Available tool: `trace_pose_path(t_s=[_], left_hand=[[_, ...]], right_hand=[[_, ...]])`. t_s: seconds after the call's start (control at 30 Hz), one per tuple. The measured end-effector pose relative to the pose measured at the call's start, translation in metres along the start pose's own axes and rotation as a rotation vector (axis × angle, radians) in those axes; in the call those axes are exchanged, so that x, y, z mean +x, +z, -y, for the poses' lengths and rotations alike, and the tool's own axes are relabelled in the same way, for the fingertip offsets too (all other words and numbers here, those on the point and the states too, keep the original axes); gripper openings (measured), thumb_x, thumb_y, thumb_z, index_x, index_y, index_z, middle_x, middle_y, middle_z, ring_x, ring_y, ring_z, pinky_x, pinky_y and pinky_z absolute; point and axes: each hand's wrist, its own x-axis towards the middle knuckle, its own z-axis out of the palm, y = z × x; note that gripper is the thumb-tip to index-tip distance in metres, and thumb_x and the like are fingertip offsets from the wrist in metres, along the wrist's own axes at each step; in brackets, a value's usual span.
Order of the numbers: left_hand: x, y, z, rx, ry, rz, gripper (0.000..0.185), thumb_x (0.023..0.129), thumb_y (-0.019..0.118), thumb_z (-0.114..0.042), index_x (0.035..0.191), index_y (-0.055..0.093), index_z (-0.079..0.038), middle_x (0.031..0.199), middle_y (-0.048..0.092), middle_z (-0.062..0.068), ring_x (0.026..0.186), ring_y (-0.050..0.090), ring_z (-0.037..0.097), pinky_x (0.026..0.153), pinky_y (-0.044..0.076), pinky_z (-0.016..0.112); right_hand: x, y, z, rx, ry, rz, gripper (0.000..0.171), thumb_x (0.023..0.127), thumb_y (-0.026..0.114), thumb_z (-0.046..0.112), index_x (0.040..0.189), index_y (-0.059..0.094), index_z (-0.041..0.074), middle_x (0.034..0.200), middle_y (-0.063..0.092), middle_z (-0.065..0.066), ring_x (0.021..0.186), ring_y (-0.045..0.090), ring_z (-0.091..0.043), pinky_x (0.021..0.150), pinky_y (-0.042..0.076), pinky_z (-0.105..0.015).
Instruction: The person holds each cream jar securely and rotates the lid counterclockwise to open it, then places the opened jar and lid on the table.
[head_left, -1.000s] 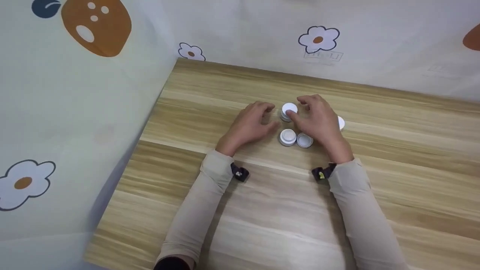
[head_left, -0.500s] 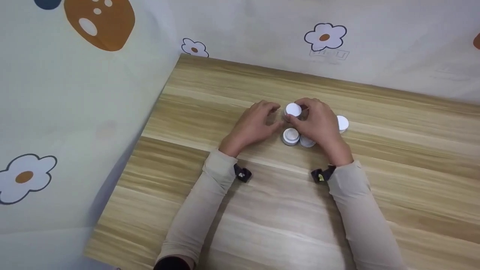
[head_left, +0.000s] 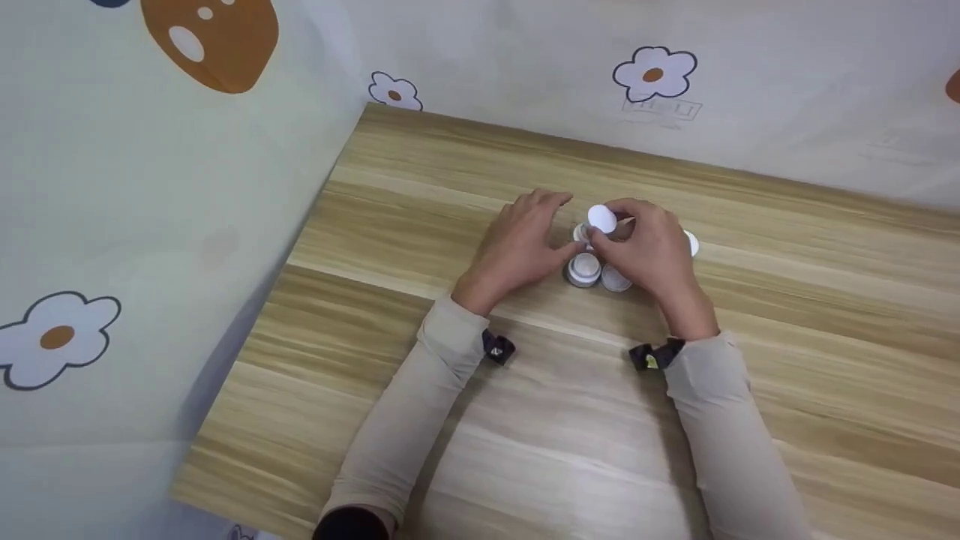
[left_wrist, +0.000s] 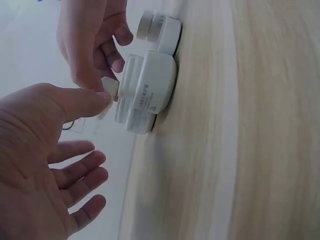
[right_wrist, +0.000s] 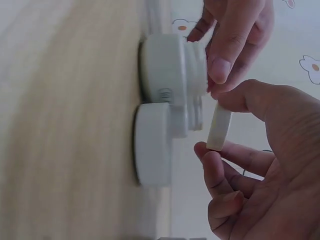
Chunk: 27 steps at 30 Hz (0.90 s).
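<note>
Head view: pinching a white lid [head_left: 602, 219] between thumb and fingers of the right hand [head_left: 652, 246], tilted over the rear jar [head_left: 580, 235]. Holding the left hand [head_left: 523, 244] loosely apart beside the jars, thumb stretched close to the right thumb; cannot tell contact between the two. From the right wrist, can see the lid edge-on, with a gap to the nearest jar's ridged neck. See the front jar [head_left: 584, 268] upright on the desk [head_left: 345, 225], just before the rear jar, then a shallow round piece [head_left: 616, 278] lying flat just beside it. Farther right, see a white round-topped piece [head_left: 693, 244] partly behind the right hand. Outward, find small black devices [head_left: 499, 349] at both wrists, beige sleeves [head_left: 405, 420], and past the desk a pale backdrop [head_left: 187, 180] printed with flowers [head_left: 655, 73].
</note>
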Motion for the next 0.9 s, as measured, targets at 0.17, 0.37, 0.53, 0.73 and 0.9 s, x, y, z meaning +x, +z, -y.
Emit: trace_pose_path(t_s=[0.17, 0.37, 0.53, 0.73, 0.9], left_hand=[[0.001, -0.003, 0.000, -0.013, -0.022, 0.030, 0.075, 0.100, 0.068, -0.052, 0.160, 0.045, -0.014, 0.160, 0.053, 0.007, 0.150, 0.048, 0.025, 0.124, 0.039, 0.046], [-0.006, -0.011, 0.009, -0.082, -0.020, 0.035, 0.060, 0.105, 0.063, -0.032, 0.158, 0.046, -0.010, 0.152, 0.060, 0.006, 0.142, 0.055, 0.024, 0.122, 0.041, 0.044], [-0.006, -0.010, 0.014, -0.081, -0.011, 0.075, 0.054, 0.103, 0.065, -0.018, 0.154, 0.051, -0.009, 0.147, 0.063, 0.007, 0.137, 0.058, 0.024, 0.122, 0.041, 0.044], [-0.002, 0.000, 0.012, -0.076, 0.018, 0.100, 0.051, 0.104, 0.067, -0.023, 0.151, 0.055, -0.009, 0.140, 0.065, 0.008, 0.131, 0.061, 0.024, 0.116, 0.046, 0.043], [-0.001, 0.007, 0.011, -0.052, 0.025, 0.080, 0.047, 0.102, 0.070, -0.027, 0.146, 0.061, -0.012, 0.135, 0.068, 0.006, 0.126, 0.061, 0.023, 0.110, 0.049, 0.040]], right_hand=[[0.000, 0.000, 0.000, 0.003, -0.013, 0.024, 0.045, 0.092, 0.077, 0.027, 0.129, 0.071, 0.002, 0.116, 0.075, -0.018, 0.097, 0.075, -0.030, 0.080, 0.052, -0.040], [-0.005, -0.003, 0.006, 0.022, -0.016, 0.075, 0.048, 0.094, 0.076, 0.028, 0.134, 0.068, 0.004, 0.123, 0.074, -0.017, 0.106, 0.075, -0.032, 0.088, 0.056, -0.046], [-0.010, -0.007, 0.008, 0.006, -0.042, 0.115, 0.045, 0.094, 0.077, 0.027, 0.132, 0.070, 0.005, 0.122, 0.073, -0.017, 0.109, 0.072, -0.033, 0.091, 0.055, -0.050], [-0.010, -0.005, 0.006, -0.005, -0.038, 0.117, 0.044, 0.093, 0.077, 0.024, 0.132, 0.070, 0.004, 0.122, 0.072, -0.019, 0.110, 0.072, -0.035, 0.092, 0.055, -0.050], [-0.009, -0.001, 0.008, -0.011, -0.037, 0.144, 0.045, 0.094, 0.077, 0.026, 0.133, 0.070, 0.005, 0.119, 0.073, -0.019, 0.108, 0.070, -0.033, 0.092, 0.053, -0.050]])
